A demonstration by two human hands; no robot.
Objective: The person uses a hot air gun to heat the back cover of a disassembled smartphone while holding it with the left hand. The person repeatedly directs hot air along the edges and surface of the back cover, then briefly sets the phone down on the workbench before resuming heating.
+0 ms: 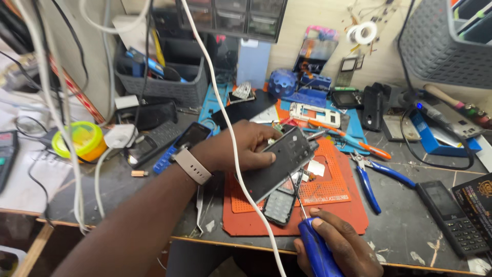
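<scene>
Near the middle of the picture, the left hand [241, 149] holds a dark phone [277, 161] up off the bench. Its fingers are wrapped tight on the phone's top edge, and the phone is tilted, with the low end pointing to about 7 o'clock. A pale watch band [192, 165] sits on that wrist.

Down at 5 o'clock from the phone, the right hand [341, 243] is closed around the blue handle of a screwdriver [315, 246]. The thin metal tip reaches up to the lower part of the phone.

Under the phone lies an orange work mat [333, 208]. A small keypad piece [279, 206] rests on the mat, just below the phone.

At 3 o'clock from the phone are blue-handled pliers [371, 179]. Farther right, at about 4 o'clock, a black button phone [451, 215] lies flat on the bench.

A white cable [233, 138] hangs across the front of the phone. Off at 9 o'clock, well apart, is a yellow-green tub [77, 139].
</scene>
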